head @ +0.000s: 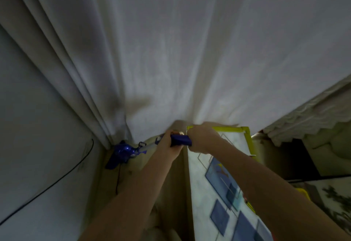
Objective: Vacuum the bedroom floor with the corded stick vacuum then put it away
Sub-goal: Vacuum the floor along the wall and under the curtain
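Observation:
The blue stick vacuum point(124, 150) leans down into the floor corner at lower left, its head under the curtain hem. Its silver tube runs up to a blue handle point(180, 140). My left hand point(169, 140) grips the top of the tube just below the handle. My right hand point(202, 139) grips the handle's upper end. The black power cord point(62, 177) trails from the vacuum along the left wall. A narrow strip of beige floor point(136, 172) shows between wall and mat.
White curtains point(171, 50) hang straight ahead and fill most of the view. A yellow-edged mat point(218, 174) with blue squares lies on the right. A bed with a scalloped white cover point(307, 119) stands at far right. A pale wall point(28, 126) closes the left side.

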`<action>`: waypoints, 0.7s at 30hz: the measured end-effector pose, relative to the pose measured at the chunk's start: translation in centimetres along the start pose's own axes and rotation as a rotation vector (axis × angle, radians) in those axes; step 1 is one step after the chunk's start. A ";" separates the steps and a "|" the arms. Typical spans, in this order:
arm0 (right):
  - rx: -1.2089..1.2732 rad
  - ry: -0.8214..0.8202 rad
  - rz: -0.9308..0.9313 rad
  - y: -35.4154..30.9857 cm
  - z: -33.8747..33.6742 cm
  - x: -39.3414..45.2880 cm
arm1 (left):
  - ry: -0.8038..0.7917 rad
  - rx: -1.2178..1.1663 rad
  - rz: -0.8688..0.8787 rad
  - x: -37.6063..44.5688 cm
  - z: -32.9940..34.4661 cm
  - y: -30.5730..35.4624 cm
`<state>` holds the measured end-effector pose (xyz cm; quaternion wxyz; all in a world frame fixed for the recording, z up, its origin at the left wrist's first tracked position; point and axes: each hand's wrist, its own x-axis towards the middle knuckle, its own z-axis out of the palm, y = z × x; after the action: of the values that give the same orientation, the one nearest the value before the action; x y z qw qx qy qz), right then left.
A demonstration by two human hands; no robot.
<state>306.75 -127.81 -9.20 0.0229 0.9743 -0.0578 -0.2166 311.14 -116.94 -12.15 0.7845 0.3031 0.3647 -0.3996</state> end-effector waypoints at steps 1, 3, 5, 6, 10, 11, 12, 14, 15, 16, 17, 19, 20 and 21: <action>-0.031 0.042 0.038 0.2 -0.3 0.6 | 0.012 -0.033 0.016 1.1 0.5 0.5; -0.115 0.109 0.093 0.7 -0.4 1.5 | 0.030 -0.016 0.059 2.8 1.4 1.0; -0.174 0.134 0.107 1.4 0.2 2.4 | 0.028 -0.005 0.060 3.8 2.3 1.0; -0.175 0.136 0.115 1.9 0.4 2.8 | 0.037 0.024 0.073 4.2 2.7 0.7; -0.182 0.126 0.089 3.4 1.0 4.3 | 0.144 0.140 0.187 6.2 3.6 -1.0; -0.172 0.131 0.082 3.5 1.0 4.6 | 0.173 0.130 0.209 6.6 3.7 -1.0; -0.162 0.135 0.078 3.6 1.0 5.0 | 0.190 0.116 0.227 7.2 3.9 -0.8; -0.157 0.146 0.063 3.8 0.5 6.2 | 0.198 0.078 0.244 8.1 4.6 -0.1; -0.158 0.147 0.054 4.0 0.1 6.8 | 0.198 0.062 0.254 8.3 5.2 0.3; -0.160 0.143 0.049 4.2 -0.4 7.4 | 0.197 0.047 0.261 8.5 5.7 0.6; -0.164 0.136 0.047 4.5 -0.8 7.9 | 0.196 0.025 0.261 8.6 6.2 0.9; -0.193 0.124 0.034 5.0 -1.4 8.6 | 0.184 -0.035 0.240 9.1 6.9 1.1; -0.212 0.121 0.024 5.3 -1.5 8.7 | 0.178 -0.054 0.232 9.3 7.2 1.1; -0.230 0.119 0.016 5.6 -1.7 8.7 | 0.172 -0.069 0.229 9.4 7.5 1.1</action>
<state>314.68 -134.38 -10.95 0.1396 0.9758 -0.0388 -0.1635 318.41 -125.95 -15.50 0.8006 0.3488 0.4072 -0.2675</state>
